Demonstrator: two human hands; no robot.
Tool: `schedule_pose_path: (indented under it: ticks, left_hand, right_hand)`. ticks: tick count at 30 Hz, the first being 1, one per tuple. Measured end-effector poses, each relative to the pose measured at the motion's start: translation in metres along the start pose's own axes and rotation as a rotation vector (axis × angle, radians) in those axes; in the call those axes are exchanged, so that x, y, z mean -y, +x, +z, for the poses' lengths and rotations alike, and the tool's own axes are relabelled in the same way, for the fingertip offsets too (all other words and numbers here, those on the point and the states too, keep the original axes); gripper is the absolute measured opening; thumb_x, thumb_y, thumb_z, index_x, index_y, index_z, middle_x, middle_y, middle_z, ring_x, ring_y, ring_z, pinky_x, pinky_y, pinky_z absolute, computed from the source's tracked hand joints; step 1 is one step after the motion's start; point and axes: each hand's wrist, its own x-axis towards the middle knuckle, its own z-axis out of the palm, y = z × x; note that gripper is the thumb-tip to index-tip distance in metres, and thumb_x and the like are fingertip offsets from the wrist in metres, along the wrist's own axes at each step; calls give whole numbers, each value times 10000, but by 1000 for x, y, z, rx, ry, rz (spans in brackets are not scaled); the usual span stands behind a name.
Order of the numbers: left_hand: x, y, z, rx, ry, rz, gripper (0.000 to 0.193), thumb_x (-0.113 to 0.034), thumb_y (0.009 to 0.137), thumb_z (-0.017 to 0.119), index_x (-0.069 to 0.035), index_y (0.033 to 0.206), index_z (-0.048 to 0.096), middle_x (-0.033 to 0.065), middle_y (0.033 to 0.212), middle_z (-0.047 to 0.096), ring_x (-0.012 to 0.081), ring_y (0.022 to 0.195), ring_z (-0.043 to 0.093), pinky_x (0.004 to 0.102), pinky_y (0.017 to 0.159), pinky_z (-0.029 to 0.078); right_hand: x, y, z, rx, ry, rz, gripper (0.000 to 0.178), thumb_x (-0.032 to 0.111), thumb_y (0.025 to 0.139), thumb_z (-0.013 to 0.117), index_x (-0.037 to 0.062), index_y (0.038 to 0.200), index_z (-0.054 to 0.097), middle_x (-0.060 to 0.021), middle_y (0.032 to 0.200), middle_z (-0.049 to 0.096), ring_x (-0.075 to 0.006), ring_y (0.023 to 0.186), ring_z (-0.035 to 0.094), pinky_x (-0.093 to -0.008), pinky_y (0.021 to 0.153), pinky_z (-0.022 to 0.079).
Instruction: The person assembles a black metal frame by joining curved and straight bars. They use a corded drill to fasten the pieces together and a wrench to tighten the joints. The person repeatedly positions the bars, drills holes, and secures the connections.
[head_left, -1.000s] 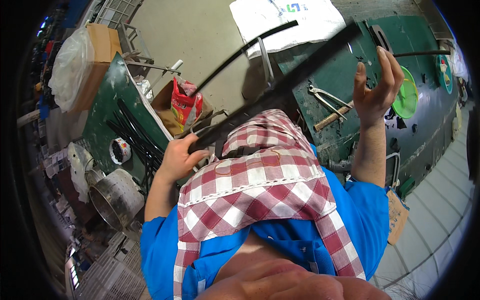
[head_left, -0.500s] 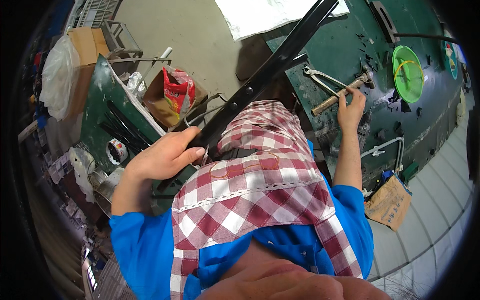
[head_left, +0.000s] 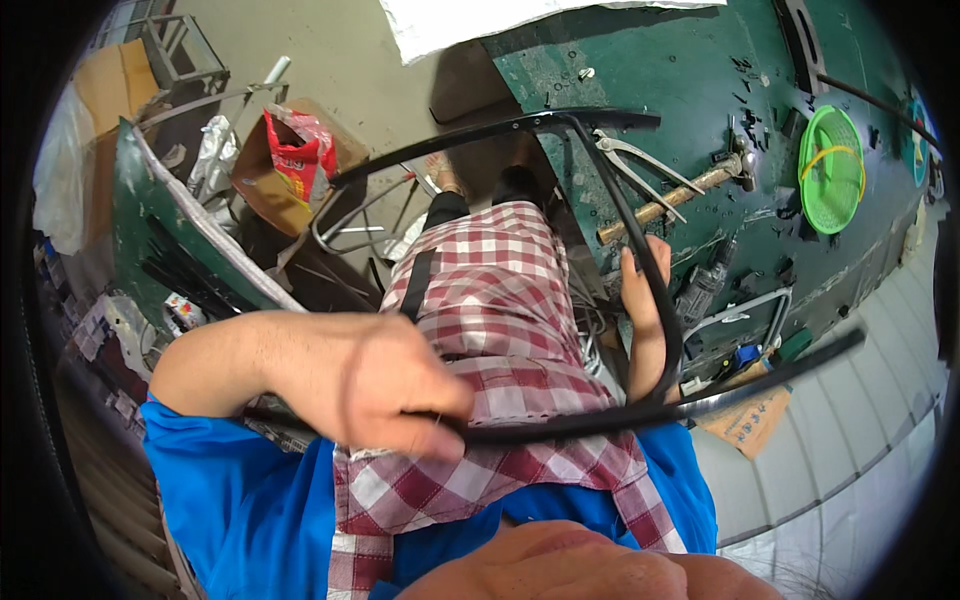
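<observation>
A black metal frame of long bars with a curved cross-piece lies across the front of my body. My left hand, slightly blurred, is closed around the left end of its nearer bar. On the right, my right hand is at the cross-piece, thumb on one side and fingers on the other; the bar hides part of the palm. Beyond that hand, a hammer with a wooden handle lies on the green table, beside metal pincers.
Also on the right table are a green plastic basket, a grey power drill and small black bits. At left, an open carton holds a red bag, near a second green surface with black strips. White cloth lies ahead.
The black frame has swung from pointing away to lying across me. My left hand came nearer, still gripping it. My right hand left the hammer and moved back to the frame's cross-piece.
</observation>
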Motion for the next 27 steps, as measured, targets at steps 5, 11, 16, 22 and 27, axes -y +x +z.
schedule_pose_path:
  ticks: [5, 11, 16, 22, 27]
  left_hand:
    - [13, 7, 3, 222, -396, 53, 226, -242, 948, 598, -16, 956, 587, 175, 736, 595, 365, 684, 584, 377, 571, 468]
    - [46, 21, -1, 336, -537, 153, 299, -260, 939, 610, -13, 1107, 600, 134, 857, 639, 313, 756, 619, 369, 613, 484]
    - [96, 37, -62, 116, -436, -54, 307, -277, 941, 586, -10, 1091, 606, 125, 885, 653, 213, 774, 641, 364, 660, 514]
    - [238, 78, -80, -596, 702, -565, 570, -459, 959, 518, -42, 1342, 453, 214, 1297, 498, 391, 1220, 470, 475, 1030, 377]
    - [268, 101, -85, -558, 470, -755, 534, -527, 957, 465, -39, 1129, 597, 236, 1022, 652, 394, 994, 611, 473, 868, 483]
  right_hand:
    - [-23, -1, 10, 77, 2, 40, 196, 49, 816, 653, 10, 1006, 622, -156, 1045, 593, -334, 1019, 553, -400, 915, 442]
    - [-26, 3, 23, 75, 73, 119, 172, 39, 815, 660, 16, 978, 613, -140, 1032, 596, -310, 990, 574, -373, 845, 463]
    - [-35, 3, 18, 24, 39, 83, 151, 88, 880, 636, 17, 1012, 622, -120, 954, 602, -253, 881, 604, -357, 800, 480]
    - [-26, 20, 14, 90, 33, 182, 212, 164, 871, 630, -3, 999, 649, -169, 948, 616, -334, 892, 607, -398, 802, 475]
    - [-33, 13, 20, 56, 65, 197, 140, 75, 859, 639, 7, 980, 651, -137, 904, 619, -289, 863, 602, -354, 773, 480]
